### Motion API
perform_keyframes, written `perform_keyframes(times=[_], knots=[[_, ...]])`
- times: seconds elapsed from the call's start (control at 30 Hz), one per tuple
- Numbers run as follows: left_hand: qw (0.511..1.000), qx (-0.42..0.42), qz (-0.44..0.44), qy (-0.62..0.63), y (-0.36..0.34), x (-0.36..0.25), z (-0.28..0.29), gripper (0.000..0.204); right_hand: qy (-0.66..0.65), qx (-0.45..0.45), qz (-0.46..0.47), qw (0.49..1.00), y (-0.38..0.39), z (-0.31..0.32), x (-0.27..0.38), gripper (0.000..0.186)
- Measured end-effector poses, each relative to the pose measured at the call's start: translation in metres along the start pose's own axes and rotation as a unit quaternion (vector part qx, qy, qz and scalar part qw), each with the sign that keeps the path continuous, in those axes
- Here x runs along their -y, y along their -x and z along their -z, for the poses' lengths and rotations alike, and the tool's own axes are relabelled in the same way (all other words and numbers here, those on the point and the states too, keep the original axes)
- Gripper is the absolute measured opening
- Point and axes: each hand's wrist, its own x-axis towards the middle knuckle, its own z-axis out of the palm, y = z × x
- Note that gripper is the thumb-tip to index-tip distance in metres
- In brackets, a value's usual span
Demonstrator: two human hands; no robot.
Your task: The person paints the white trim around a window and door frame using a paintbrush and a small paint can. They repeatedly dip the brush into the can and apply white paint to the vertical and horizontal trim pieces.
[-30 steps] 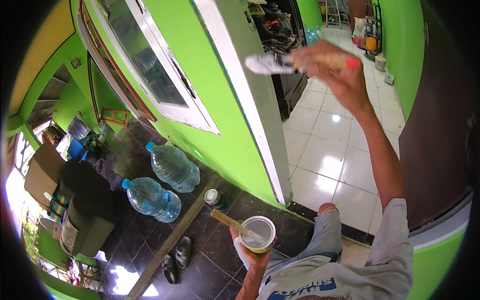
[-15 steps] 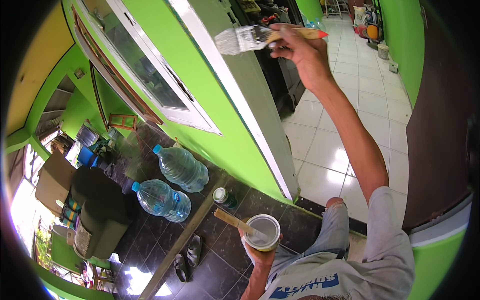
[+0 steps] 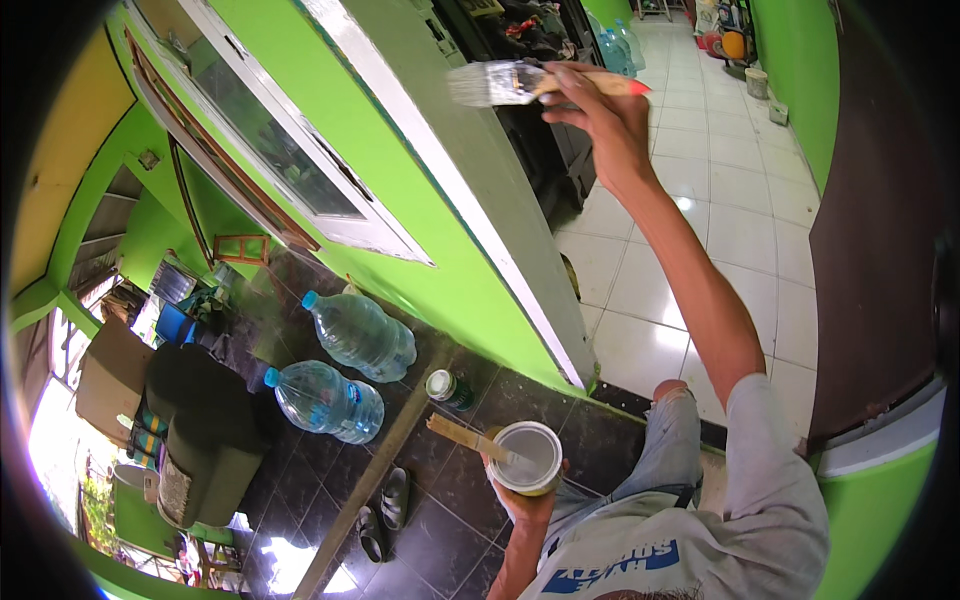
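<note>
**Brush level, bristles toward the post**

Your right hand [image 3: 610, 120], nearer the grey post [image 3: 505, 210], pinches the brush [image 3: 515, 84] at upper centre, its long axis nearly level, bristles leftward. Your left hand [image 3: 525, 507] clasps the paint can [image 3: 545, 487], lower centre, hiding its underside. Bristle tips blur; whether they touch the post, you cannot tell.

Black-tiled floor [image 3: 430, 540] occupied by two blue-capped water bottles [image 3: 360, 338], a small green can [image 3: 458, 393], paired dark sandals [image 3: 396, 500], white-tiled floor [image 3: 740, 235] occupied by a pail [image 3: 757, 85]
</note>
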Motion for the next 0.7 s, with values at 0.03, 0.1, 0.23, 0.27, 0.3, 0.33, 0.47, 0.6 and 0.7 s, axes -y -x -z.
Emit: perform_keyframes(times=[0.03, 0.1, 0.23, 0.27, 0.3, 0.33, 0.47, 0.6, 0.7], knots=[[1.000, -0.003, -0.007, -0.009, 0.001, -0.001, 0.000, 0.082, 0.047, -0.018, 0.036, 0.998, 0.009, -0.004, 0.009, 0.031], [1.000, -0.006, -0.008, -0.017, 0.001, 0.001, 0.000, 0.081, 0.095, -0.045, 0.150, 0.983, 0.029, -0.016, 0.016, 0.027], [1.000, -0.016, -0.005, -0.025, 0.006, 0.002, -0.003, 0.080, 0.282, -0.008, 0.322, 0.904, 0.057, -0.064, 0.003, 0.030], [0.999, -0.020, -0.021, -0.035, 0.009, 0.004, -0.003, 0.080, 0.271, 0.015, 0.305, 0.913, 0.067, -0.079, 0.000, 0.031], [0.998, -0.019, -0.037, -0.042, 0.009, 0.006, -0.004, 0.080, 0.302, 0.025, 0.322, 0.897, 0.071, -0.086, 0.001, 0.035], [0.998, -0.026, -0.033, -0.044, 0.009, 0.004, -0.005, 0.080, 0.276, 0.026, 0.323, 0.905, 0.073, -0.086, 0.008, 0.037], [0.998, -0.028, -0.030, -0.055, 0.009, 0.000, -0.005, 0.080, 0.229, -0.032, 0.362, 0.903, 0.062, -0.071, 0.015, 0.036], [0.999, -0.013, -0.019, -0.025, 0.010, 0.001, -0.001, 0.080, 0.269, -0.006, 0.352, 0.897, 0.048, -0.090, 0.013, 0.035], [0.999, -0.022, -0.025, -0.014, 0.012, 0.001, 0.001, 0.080, 0.272, 0.037, 0.347, 0.897, 0.063, -0.087, 0.024, 0.034]])
